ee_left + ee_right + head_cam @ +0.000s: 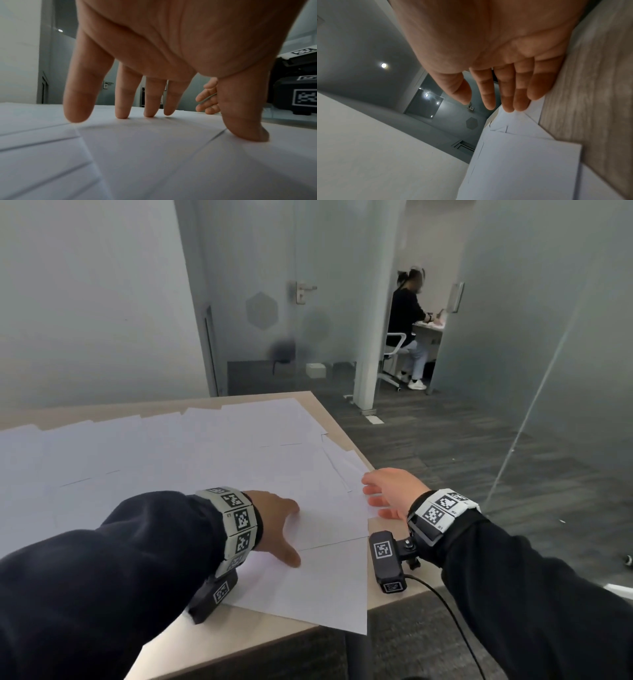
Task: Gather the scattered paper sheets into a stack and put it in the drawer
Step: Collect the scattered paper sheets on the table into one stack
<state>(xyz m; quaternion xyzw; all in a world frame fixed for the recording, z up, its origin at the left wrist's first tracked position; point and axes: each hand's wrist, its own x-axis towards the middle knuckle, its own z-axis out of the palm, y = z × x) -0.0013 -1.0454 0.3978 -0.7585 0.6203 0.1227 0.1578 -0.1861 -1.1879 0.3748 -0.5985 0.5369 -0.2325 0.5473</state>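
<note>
Spread flat, the left hand (274, 520) presses its fingertips (77, 115) on overlapping paper sheets (171, 453) at lower centre; its grip pinches nothing. Just right, the right hand (394, 491) lies open-fingered over the sheets' edge. Sheets cover the pale bench (387, 594) across the frame's left half.
</note>
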